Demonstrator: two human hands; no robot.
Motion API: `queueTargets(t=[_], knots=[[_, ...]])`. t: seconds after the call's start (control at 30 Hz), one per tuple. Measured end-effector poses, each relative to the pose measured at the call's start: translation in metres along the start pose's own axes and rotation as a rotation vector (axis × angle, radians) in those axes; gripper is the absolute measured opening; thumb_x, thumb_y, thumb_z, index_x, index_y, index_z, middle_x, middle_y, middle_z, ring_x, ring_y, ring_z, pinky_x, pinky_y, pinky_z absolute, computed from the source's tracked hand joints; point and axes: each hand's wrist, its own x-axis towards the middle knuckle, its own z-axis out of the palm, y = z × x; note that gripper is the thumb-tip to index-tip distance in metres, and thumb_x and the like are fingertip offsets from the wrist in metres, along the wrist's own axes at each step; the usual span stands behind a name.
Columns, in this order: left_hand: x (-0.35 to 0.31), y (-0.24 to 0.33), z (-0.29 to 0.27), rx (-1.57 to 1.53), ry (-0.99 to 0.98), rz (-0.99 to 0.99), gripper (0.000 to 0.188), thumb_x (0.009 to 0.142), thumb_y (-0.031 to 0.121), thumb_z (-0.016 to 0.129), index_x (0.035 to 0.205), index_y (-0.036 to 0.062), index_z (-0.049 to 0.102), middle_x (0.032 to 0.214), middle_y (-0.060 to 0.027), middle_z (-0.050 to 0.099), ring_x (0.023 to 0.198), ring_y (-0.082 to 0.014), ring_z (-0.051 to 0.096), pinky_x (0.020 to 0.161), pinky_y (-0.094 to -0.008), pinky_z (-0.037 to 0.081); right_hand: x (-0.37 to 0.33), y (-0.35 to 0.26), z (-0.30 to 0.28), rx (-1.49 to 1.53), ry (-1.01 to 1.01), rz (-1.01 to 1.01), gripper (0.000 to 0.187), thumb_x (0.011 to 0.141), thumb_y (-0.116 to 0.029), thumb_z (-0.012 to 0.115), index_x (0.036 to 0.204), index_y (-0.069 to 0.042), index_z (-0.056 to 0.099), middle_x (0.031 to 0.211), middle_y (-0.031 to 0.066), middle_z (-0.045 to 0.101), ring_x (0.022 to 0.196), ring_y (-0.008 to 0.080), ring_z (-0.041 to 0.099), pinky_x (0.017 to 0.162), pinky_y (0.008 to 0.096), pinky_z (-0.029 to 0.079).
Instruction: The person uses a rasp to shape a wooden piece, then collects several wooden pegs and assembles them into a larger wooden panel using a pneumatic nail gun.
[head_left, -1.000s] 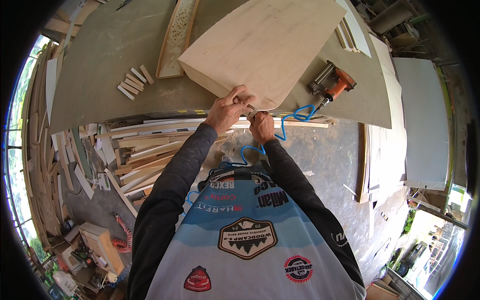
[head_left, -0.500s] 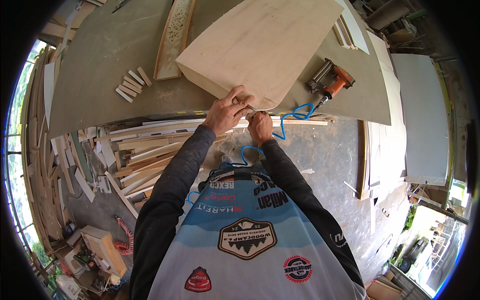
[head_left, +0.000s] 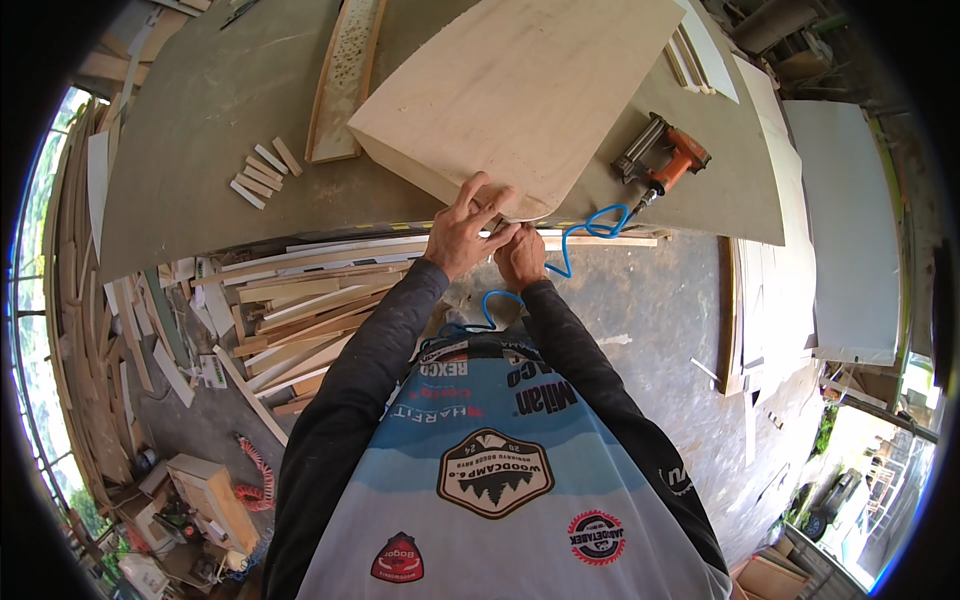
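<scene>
A pale plywood box [head_left: 520, 100] lies on the workbench, with its rounded near corner at the bench's front edge. My left hand [head_left: 462, 235] rests against this near end, fingers bent and spread apart over the edge, its thumb reaching toward the other hand. Just below the rounded corner, my right hand [head_left: 521, 257] is closed, its fingertips pressed up to the edge. Whatever it pinches is hidden by the fingers. To the right of the box lies an orange and black nail gun [head_left: 663, 160], joined to a blue air hose [head_left: 567, 250]; neither hand touches it.
Several short wood strips [head_left: 262, 176] and a long shallow wooden tray [head_left: 343, 90] lie on the bench [head_left: 180, 150], left of the box. Stacked lumber [head_left: 300, 320] fills the floor at left below the bench. Large sheets [head_left: 775, 310] stand at right. The hose hangs near my waist.
My left hand has shifted slightly right and its fingers have spread and lifted from their curled pose. My right hand stays at the corner, nearly still.
</scene>
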Motion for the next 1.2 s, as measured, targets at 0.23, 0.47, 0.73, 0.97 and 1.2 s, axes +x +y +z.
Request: queueTargets(t=[0.23, 0.47, 0.73, 0.97, 1.2], knots=[[0.0, 0.01, 0.008, 0.049, 0.056, -0.061, 0.063, 0.064, 0.022, 0.081, 0.125, 0.0182, 0.067, 0.131, -0.0098, 0.053, 0.076, -0.0211, 0.069, 0.064, -0.0343, 0.061, -0.001, -0.003, -0.002, 0.101, 0.121, -0.067, 0.029, 0.077, -0.016, 0.066, 0.104, -0.004, 0.065, 0.104, 0.0231, 0.066, 0.1, 0.0442, 0.061, 0.08, 0.0519, 0.051], [-0.001, 0.019, 0.018, 0.093, 0.114, -0.139, 0.063, 0.064, 0.022, 0.08, 0.125, 0.0182, 0.066, 0.131, -0.0111, 0.053, 0.086, -0.0274, 0.07, 0.068, -0.0383, 0.061, -0.004, -0.002, -0.005, 0.078, 0.06, -0.023, 0.032, 0.076, -0.019, 0.07, 0.102, -0.002, 0.064, 0.106, 0.0244, 0.065, 0.102, 0.0444, 0.061, 0.08, 0.0523, 0.051], [-0.004, 0.018, 0.022, 0.099, 0.112, -0.168, 0.067, 0.064, 0.023, 0.082, 0.129, 0.0213, 0.064, 0.134, -0.0112, 0.05, 0.082, -0.0265, 0.069, 0.068, -0.0383, 0.06, -0.002, -0.004, -0.009, 0.051, 0.014, -0.019, 0.029, 0.074, -0.019, 0.072, 0.096, 0.0, 0.064, 0.106, 0.0249, 0.065, 0.101, 0.044, 0.061, 0.081, 0.0512, 0.052], [-0.005, 0.015, 0.022, 0.052, 0.12, -0.138, 0.067, 0.064, 0.02, 0.083, 0.129, 0.0205, 0.064, 0.135, -0.0122, 0.049, 0.082, -0.0274, 0.069, 0.068, -0.0383, 0.06, -0.001, -0.003, -0.009, 0.021, 0.027, -0.067, 0.032, 0.078, -0.02, 0.07, 0.105, -0.003, 0.064, 0.108, 0.0238, 0.066, 0.103, 0.043, 0.062, 0.081, 0.0511, 0.053], [-0.003, 0.016, 0.022, 0.083, 0.152, -0.128, 0.065, 0.063, 0.021, 0.079, 0.127, 0.022, 0.065, 0.138, -0.0119, 0.048, 0.089, -0.0298, 0.07, 0.069, -0.0405, 0.061, 0.0, -0.005, -0.012, 0.043, 0.032, -0.058, 0.034, 0.082, -0.022, 0.069, 0.11, -0.005, 0.064, 0.106, 0.0218, 0.068, 0.097, 0.0422, 0.065, 0.078, 0.0512, 0.053]])
